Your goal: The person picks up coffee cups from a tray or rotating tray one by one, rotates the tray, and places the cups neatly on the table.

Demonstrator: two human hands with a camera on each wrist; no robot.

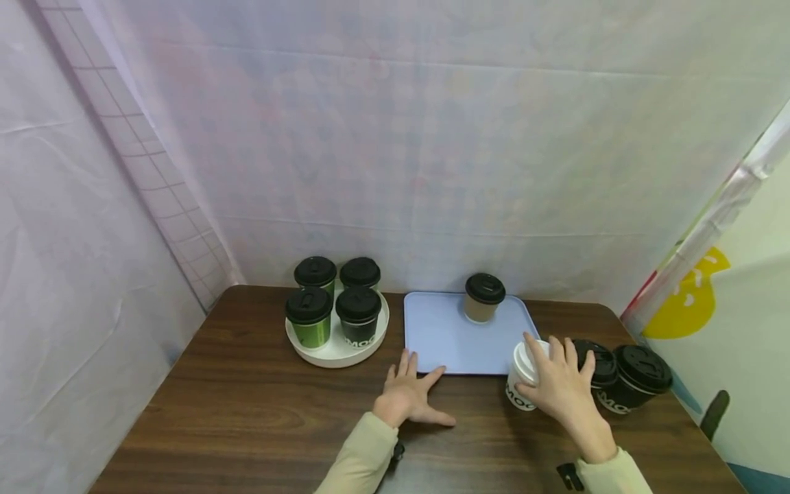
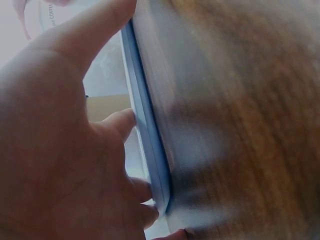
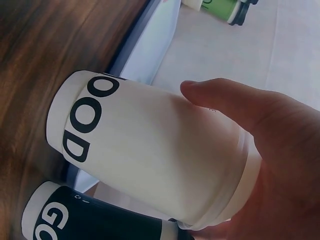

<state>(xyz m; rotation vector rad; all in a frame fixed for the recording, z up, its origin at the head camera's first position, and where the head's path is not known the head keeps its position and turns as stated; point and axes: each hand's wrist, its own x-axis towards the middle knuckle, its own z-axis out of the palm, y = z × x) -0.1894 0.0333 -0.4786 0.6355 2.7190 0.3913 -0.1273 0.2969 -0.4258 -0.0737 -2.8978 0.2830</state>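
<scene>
My right hand [image 1: 561,387] is at the white lidded paper cup [image 1: 522,377], its fingers spread over and past the lid. In the right wrist view the thumb [image 3: 225,97] lies along the side of the white cup [image 3: 150,145], which stands on the table; whether it presses on it I cannot tell. My left hand [image 1: 410,398], fingers spread, is at the front edge of the light blue tray [image 1: 438,336]. The left wrist view shows its fingertips by the tray's rim [image 2: 145,120]. A brown cup with a black lid [image 1: 483,298] stands on the tray.
Two dark cups with black lids stand right of my right hand, the outer dark cup [image 1: 636,381] near the table's right side. A round white tray [image 1: 336,358] at left bears several black-lidded cups, among them a green cup [image 1: 311,329]. A pale curtain [image 1: 395,137] hangs behind the table.
</scene>
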